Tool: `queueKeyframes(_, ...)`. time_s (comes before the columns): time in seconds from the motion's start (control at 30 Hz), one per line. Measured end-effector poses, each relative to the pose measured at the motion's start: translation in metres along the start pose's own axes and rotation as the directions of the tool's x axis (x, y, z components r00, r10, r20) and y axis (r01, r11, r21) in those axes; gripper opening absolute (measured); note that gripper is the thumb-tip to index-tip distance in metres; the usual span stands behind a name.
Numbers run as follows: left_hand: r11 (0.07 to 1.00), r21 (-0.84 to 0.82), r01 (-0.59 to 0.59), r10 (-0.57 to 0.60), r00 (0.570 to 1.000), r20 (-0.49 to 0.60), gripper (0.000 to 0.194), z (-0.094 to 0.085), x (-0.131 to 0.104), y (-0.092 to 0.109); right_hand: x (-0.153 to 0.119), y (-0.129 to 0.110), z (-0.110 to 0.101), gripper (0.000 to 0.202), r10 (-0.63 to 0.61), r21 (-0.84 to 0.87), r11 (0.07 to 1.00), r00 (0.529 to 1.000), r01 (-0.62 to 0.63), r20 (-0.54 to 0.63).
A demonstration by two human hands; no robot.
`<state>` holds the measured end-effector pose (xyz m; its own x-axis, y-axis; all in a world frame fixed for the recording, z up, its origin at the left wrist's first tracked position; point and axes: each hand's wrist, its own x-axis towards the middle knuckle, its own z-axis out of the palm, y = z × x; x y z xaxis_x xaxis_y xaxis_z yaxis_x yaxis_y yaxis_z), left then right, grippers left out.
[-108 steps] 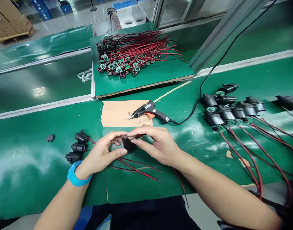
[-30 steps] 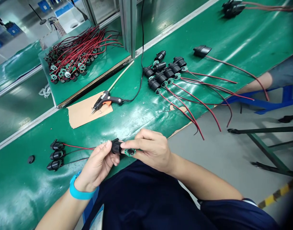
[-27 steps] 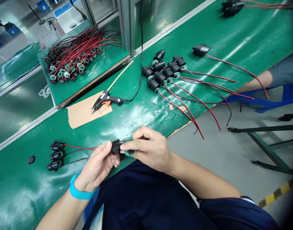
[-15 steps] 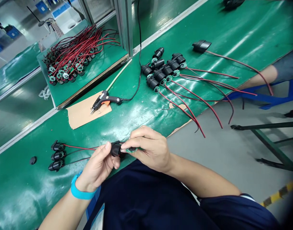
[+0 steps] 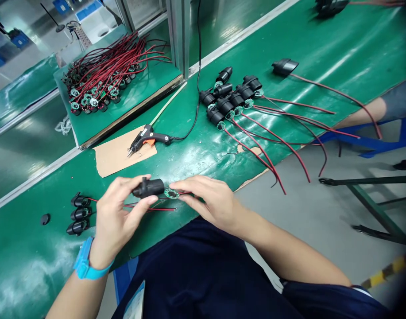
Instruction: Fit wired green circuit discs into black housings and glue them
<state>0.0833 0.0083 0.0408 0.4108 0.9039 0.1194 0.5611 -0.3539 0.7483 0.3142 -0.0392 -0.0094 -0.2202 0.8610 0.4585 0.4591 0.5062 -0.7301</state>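
left hand (image 5: pixel 114 210): holds black housing (image 5: pixel 151 188) | right hand (image 5: pixel 214 200): pinches green board (image 5: pixel 172 193)

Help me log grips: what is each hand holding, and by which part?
The left hand holds a black housing by its sides; the right hand pinches a round green board by its rim.

A glue gun (image 5: pixel 152 138) is lying on a cardboard sheet (image 5: pixel 110 158) near the far edge of the worktop (image 5: pixel 30 252), before a platform (image 5: pixel 146 87) bearing heaped wired parts (image 5: pixel 103 75). Three housings (image 5: pixel 79 214) are sitting leftward, a cap (image 5: pixel 45 219) left of them. Clustered housings (image 5: pixel 225 106) are lying rightward, some wires (image 5: pixel 279 179) running past the near edge. Between, a held housing (image 5: pixel 151 188) is hovering just left of a circuit board (image 5: pixel 171 193).
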Motion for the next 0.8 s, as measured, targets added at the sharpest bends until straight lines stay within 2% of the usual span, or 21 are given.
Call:
queueKeyframes(0.03, 0.992, 0.098, -0.079, 0.075, 0.996, 0.046, 0.034, 0.003, 0.001, -0.005, -0.001, 0.003, 0.001, 0.028, 0.022, -0.065, 0.998, 0.998, -0.019, 0.053)
queueKeyframes(0.1, 0.966, 0.184, -0.183, 0.155, 0.975, 0.158, 0.033, 0.013, 0.002, -0.015, -0.003, 0.008, 0.005, 0.028, 0.077, -0.187, 0.981, 0.986, -0.049, 0.149)
queueKeyframes(0.2, 0.944, 0.235, -0.23, 0.178, 0.958, 0.223, 0.036, 0.025, 0.005, -0.029, -0.003, 0.012, 0.012, 0.031, 0.12, -0.286, 0.956, 0.973, -0.061, 0.195)
queueKeyframes(0.3, 0.974, 0.166, -0.155, 0.117, 0.968, 0.221, 0.036, 0.027, 0.007, -0.033, -0.002, 0.012, 0.014, 0.031, 0.112, -0.266, 0.961, 0.984, -0.071, 0.141)
queueKeyframes(0.4, 0.988, -0.131, 0.081, -0.063, 0.988, 0.138, 0.036, 0.024, 0.007, -0.03, 0.0, 0.01, 0.014, 0.025, 0.044, -0.204, 0.978, 0.999, -0.037, 0.03)
queueKeyframes(0.43, 0.951, -0.264, 0.159, -0.125, 0.982, 0.142, 0.038, 0.023, 0.006, -0.028, 0.001, 0.009, 0.014, 0.024, 0.011, -0.197, 0.98, 1.0, -0.015, -0.023)
queueKeyframes(0.5, 0.82, -0.497, 0.283, -0.206, 0.957, 0.206, 0.041, 0.021, 0.004, -0.023, 0.003, 0.006, 0.014, 0.024, -0.059, -0.186, 0.982, 0.99, 0.035, -0.129)
queueKeyframes(0.57, 0.678, -0.633, 0.375, -0.232, 0.925, 0.299, 0.043, 0.02, 0.002, -0.018, 0.006, 0.004, 0.013, 0.023, -0.117, -0.15, 0.985, 0.97, 0.086, -0.212)
queueKeyframes(0.8, 0.283, -0.773, 0.568, -0.322, 0.815, 0.481, 0.039, 0.024, -0.001, -0.007, 0.012, -0.005, 0.017, 0.015, -0.124, -0.034, 0.992, 0.93, 0.12, -0.347)
